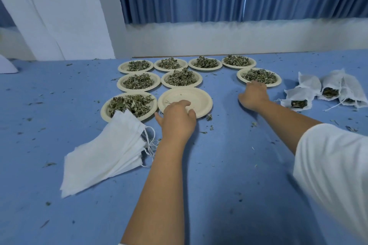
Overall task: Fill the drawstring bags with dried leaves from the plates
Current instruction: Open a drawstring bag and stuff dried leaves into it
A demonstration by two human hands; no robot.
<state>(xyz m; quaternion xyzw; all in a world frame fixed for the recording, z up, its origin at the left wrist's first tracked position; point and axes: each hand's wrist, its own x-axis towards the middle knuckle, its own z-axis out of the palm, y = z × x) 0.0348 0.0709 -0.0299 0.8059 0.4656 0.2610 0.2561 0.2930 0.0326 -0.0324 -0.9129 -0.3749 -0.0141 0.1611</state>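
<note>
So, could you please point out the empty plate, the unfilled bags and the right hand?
empty plate (187, 94): head view, on its bare inner surface.
unfilled bags (103, 157): head view, on the top bag of the stack.
right hand (254, 94): head view, on the back of the hand.

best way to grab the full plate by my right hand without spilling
Take the plate by its bare near rim, from the front, where the right hand is. Leaves heap in the middle, so thumb on top, fingers under, kept level.

No text, label, brand, number or sign is readable anywhere.
</note>
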